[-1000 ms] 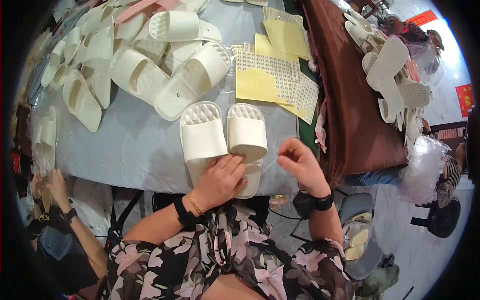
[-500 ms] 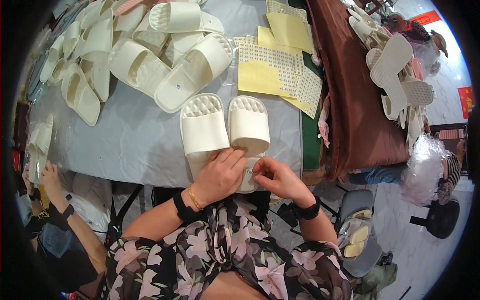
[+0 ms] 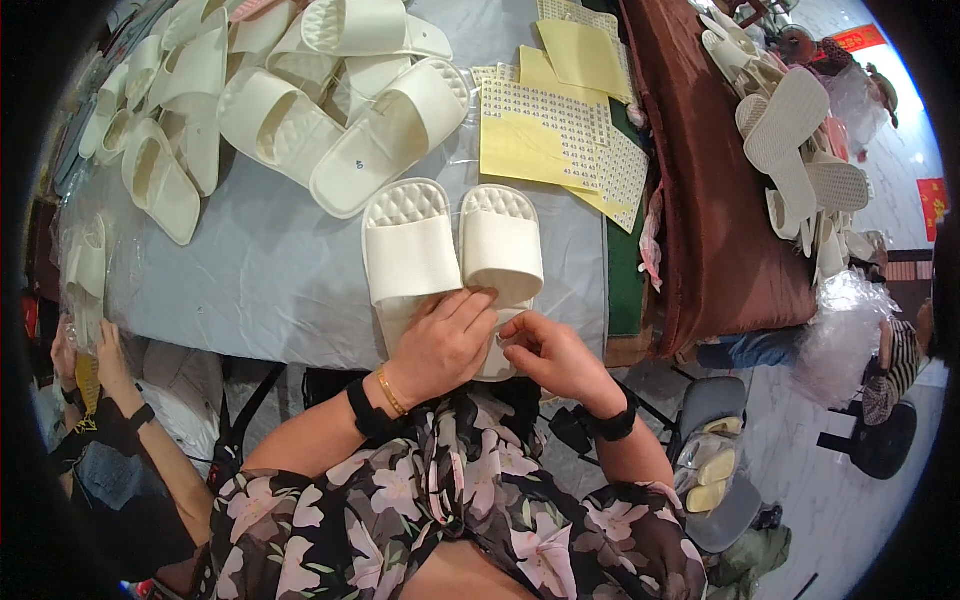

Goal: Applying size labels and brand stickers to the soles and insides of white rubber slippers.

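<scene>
A pair of cream slide sandals (image 3: 452, 260) lies side by side at the near edge of a grey-covered table (image 3: 270, 280). The left hand (image 3: 440, 345) presses flat on their heels; the right hand (image 3: 555, 355) pinches at the right sandal's heel. Yellow sticker sheets (image 3: 555, 135) and a pile of sandals (image 3: 290, 90) lie beyond.

This looks like a small footwear workshop or packing room. A heap of cream slippers (image 3: 290, 100) covers the grey surface (image 3: 260, 270), with yellow sticker sheets (image 3: 560, 130) beside them. More slippers (image 3: 800, 150) lie on a brown-clothed table (image 3: 710, 230), and another worker (image 3: 100, 400) sits at the left.
</scene>
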`<state>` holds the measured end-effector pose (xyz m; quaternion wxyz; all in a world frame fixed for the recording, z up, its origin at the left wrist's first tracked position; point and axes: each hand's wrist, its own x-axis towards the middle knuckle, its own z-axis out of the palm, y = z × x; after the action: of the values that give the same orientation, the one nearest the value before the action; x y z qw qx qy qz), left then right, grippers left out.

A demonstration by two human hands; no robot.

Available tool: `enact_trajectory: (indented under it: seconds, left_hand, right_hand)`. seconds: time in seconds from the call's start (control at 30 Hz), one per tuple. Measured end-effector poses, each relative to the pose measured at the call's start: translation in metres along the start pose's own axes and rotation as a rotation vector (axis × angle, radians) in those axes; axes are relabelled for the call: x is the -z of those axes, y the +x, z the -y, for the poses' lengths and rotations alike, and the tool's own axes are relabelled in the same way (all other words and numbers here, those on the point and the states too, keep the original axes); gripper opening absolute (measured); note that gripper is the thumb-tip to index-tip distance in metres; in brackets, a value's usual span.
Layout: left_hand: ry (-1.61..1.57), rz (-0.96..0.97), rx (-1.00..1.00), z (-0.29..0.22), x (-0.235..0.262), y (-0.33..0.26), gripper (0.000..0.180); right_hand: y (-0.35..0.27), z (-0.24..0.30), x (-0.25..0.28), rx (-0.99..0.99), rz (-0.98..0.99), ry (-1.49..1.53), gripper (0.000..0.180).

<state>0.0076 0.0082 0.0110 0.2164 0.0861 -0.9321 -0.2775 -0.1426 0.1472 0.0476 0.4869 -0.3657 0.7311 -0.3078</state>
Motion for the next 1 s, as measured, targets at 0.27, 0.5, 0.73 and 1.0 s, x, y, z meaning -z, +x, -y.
enact_trajectory:
  seconds: [0.27, 0.5, 0.73, 1.0]
  left_hand:
    - [0.005, -0.015, 0.001, 0.002, -0.004, -0.002, 0.028]
    - [-0.068, 0.052, -0.146, 0.008, 0.004, -0.007, 0.02]
    - [0.014, 0.051, -0.11, -0.002, 0.004, 0.001, 0.03]
    - [-0.072, -0.022, -0.092, 0.008, 0.033, -0.006, 0.036]
  right_hand:
    - [-0.007, 0.01, 0.0, 0.048, -0.089, -0.137, 0.026]
    - [-0.005, 0.001, 0.009, -0.009, -0.238, -0.094, 0.027]
    - [0.006, -0.018, 0.01, 0.052, -0.366, -0.009, 0.02]
    - [0.012, -0.038, 0.017, 0.049, -0.443, 0.08, 0.02]
